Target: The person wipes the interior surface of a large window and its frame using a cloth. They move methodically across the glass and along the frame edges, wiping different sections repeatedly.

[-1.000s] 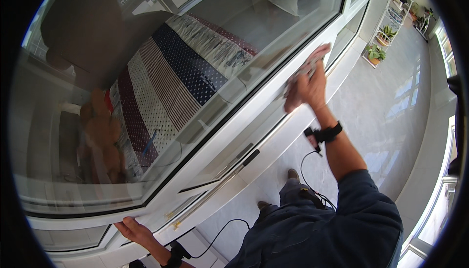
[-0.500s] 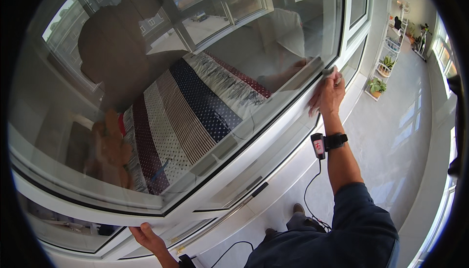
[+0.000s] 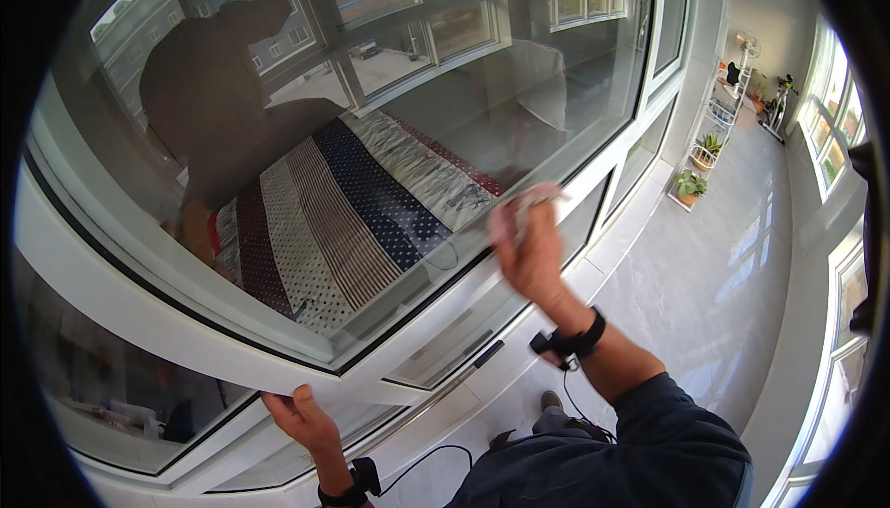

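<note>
Against the window pane (image 3: 389, 137) our right hand (image 3: 530, 253) presses a pale cloth (image 3: 533, 200) flat near the lower frame; our left hand (image 3: 301, 415) grips the near edge of the white frame (image 3: 213, 350), fingers curled under; we judge it best to keep that brace firm and wipe with even pressure along the edge; motion blurs the cloth, and reflections hide any dirt on the glass.

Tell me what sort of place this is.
Probably a glazed balcony or sunroom in a flat: a big white-framed window looks onto a bed with a striped quilt, potted plants stand on a rack, and the floor is tiled.
</note>
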`<act>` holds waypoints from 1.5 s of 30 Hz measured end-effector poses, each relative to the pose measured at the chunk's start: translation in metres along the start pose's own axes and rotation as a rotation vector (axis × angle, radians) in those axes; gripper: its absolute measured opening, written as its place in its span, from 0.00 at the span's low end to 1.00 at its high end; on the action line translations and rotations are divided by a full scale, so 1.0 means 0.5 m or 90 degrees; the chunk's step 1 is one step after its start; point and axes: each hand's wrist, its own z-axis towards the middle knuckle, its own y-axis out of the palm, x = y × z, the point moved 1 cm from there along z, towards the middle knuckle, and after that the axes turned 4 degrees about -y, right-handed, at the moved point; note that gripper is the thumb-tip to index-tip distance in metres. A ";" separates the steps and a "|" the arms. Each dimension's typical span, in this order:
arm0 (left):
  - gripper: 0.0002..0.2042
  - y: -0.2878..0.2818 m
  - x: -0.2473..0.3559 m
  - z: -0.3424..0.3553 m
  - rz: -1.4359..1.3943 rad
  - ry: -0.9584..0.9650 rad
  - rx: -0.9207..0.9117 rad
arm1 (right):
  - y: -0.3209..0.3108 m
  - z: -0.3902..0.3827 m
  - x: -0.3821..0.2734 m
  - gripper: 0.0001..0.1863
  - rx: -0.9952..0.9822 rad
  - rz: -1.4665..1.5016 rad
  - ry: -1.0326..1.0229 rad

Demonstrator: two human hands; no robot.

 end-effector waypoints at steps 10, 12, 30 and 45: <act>0.18 0.005 0.002 0.007 0.071 -0.003 0.047 | 0.151 -0.171 -0.372 0.18 -0.240 0.360 -0.253; 0.17 0.008 -0.002 0.005 0.098 0.011 0.065 | 0.153 -0.177 -0.383 0.17 -0.249 0.341 -0.222; 0.24 0.056 0.063 -0.025 0.323 -0.001 0.168 | -0.127 0.134 0.459 0.23 0.266 -0.178 0.047; 0.32 -0.014 -0.011 -0.054 0.491 -0.197 0.241 | -0.209 0.245 0.663 0.15 0.331 -0.255 0.143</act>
